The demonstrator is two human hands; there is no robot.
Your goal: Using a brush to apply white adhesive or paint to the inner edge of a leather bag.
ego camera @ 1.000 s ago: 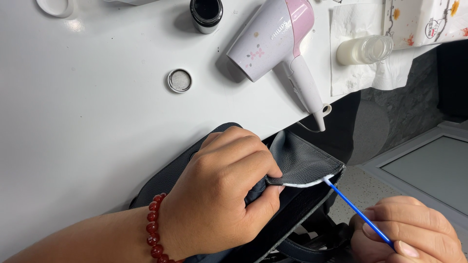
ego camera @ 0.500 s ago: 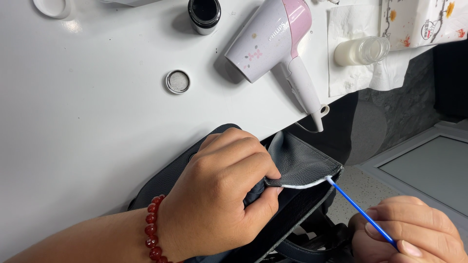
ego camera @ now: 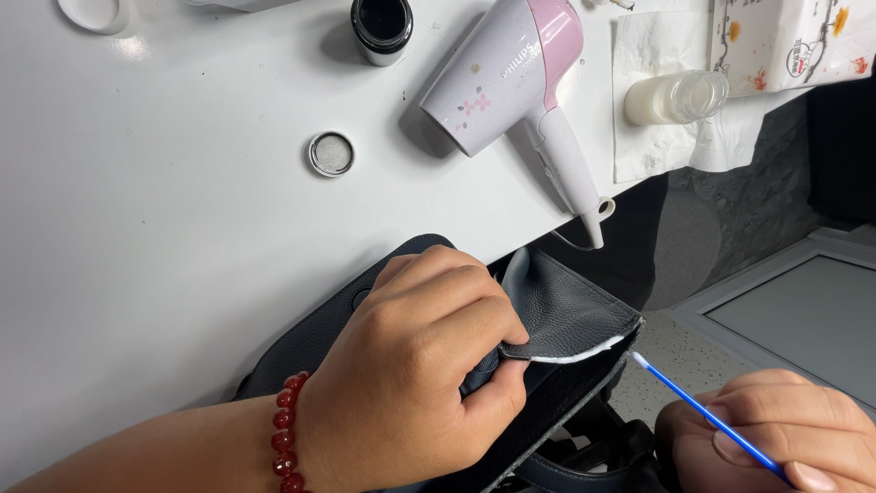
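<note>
Looking down from the head camera, I see the left hand, red bead bracelet at its wrist, fingers pinching a dark leather flap of a black bag at the desk's near edge, its rim showing a white line. The right hand, at bottom right, pinches a blue cotton swab, tip just beside that rim. I judge a slipping pinch could let the flap fold and smear the white; the hair dryer overhanging the edge could get knocked.
</note>
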